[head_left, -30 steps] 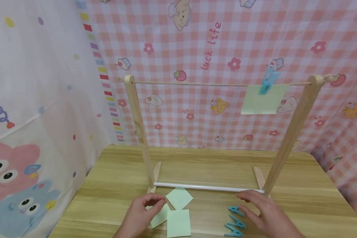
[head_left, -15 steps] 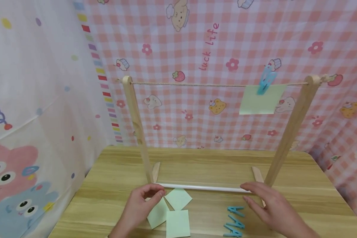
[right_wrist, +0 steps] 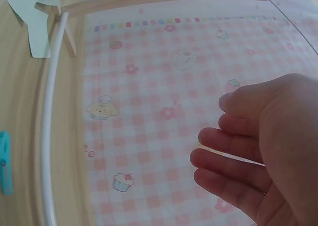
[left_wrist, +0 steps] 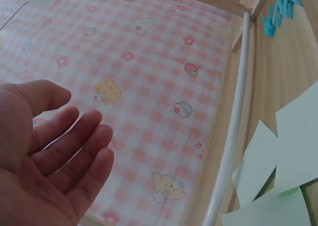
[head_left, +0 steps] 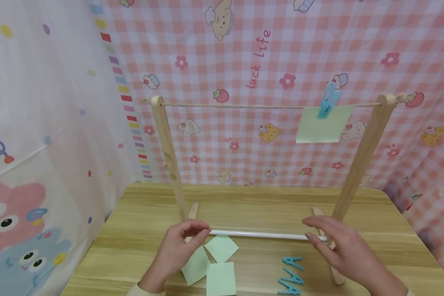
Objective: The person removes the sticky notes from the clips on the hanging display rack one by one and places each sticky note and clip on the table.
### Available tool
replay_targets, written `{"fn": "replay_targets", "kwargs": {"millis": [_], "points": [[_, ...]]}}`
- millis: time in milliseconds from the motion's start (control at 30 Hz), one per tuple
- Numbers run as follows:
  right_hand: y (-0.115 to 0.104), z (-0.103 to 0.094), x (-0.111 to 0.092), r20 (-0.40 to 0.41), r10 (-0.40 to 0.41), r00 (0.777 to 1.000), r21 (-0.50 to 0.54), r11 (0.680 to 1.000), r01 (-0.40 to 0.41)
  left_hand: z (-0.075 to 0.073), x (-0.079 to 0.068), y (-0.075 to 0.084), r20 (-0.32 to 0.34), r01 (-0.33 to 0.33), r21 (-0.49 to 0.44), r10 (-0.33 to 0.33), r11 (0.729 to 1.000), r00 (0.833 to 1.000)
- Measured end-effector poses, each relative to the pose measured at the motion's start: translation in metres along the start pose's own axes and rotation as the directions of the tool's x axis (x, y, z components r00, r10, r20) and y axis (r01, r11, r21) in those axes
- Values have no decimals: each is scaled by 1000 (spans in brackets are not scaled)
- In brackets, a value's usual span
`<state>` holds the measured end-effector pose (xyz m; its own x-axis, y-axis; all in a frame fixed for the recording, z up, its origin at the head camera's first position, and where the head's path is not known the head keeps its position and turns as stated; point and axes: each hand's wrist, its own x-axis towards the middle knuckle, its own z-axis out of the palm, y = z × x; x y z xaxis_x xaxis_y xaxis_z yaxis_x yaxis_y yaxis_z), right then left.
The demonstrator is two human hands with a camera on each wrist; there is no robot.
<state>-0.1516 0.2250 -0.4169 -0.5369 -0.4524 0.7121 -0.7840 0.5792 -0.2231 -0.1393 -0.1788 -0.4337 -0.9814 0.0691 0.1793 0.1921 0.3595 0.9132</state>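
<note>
My left hand (head_left: pixel 177 251) hovers near the left post's foot, fingers loosely bent, holding nothing; the left wrist view shows its bare palm. Just to its right lie three pale green paper squares, the nearest paper square (head_left: pixel 220 279) flat beside two tilted ones. Over the right end of the white rod (head_left: pixel 259 235) is my right hand (head_left: pixel 343 248), its thumb and fingers apart with nothing between them. Several blue clothespins (head_left: pixel 292 263) lie in a column left of it. One more paper square (head_left: pixel 318 130) hangs on the string, gripped by a blue clothespin (head_left: pixel 329 102).
A wooden frame stands across the table (head_left: pixel 140 230), with a left post (head_left: pixel 166 152), a right post (head_left: pixel 362 164) and a string (head_left: pixel 229 106) tied between their tops. Behind it hangs a pink checked cloth (head_left: pixel 214 160). A white printed cloth (head_left: pixel 66 123) covers the left side.
Both hands have moved forward, away from the near edge. My left hand now covers less of the left paper square; my right hand has shifted right, away from the clothespins. The view has tilted slightly.
</note>
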Motion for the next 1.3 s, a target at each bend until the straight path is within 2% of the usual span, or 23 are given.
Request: {"fn": "replay_targets", "kwargs": {"millis": [100,333,567,800,1033,1300], "points": [[1,-3,3,-8,-3,1000,-19,1000,2,0,1,4,4,-18,-1,18,1000,1000],[-2,-13,11,-11,20,1000,-27,999,-20,0,6,13,-13,-112,19,112,994,994],[-4,-25,19,-9,28,1000,-27,999,-28,1,13,23,16,-114,32,113,993,993],[-5,-33,28,-5,28,1000,-53,998,-28,5,22,33,28,-217,75,215,973,976],[-5,-39,37,-17,10,1000,-18,1000,-10,11,29,46,16,-227,71,226,971,974],[-7,-47,52,-17,-38,999,-7,999,38,17,37,63,36,-269,38,268,962,963]]}}
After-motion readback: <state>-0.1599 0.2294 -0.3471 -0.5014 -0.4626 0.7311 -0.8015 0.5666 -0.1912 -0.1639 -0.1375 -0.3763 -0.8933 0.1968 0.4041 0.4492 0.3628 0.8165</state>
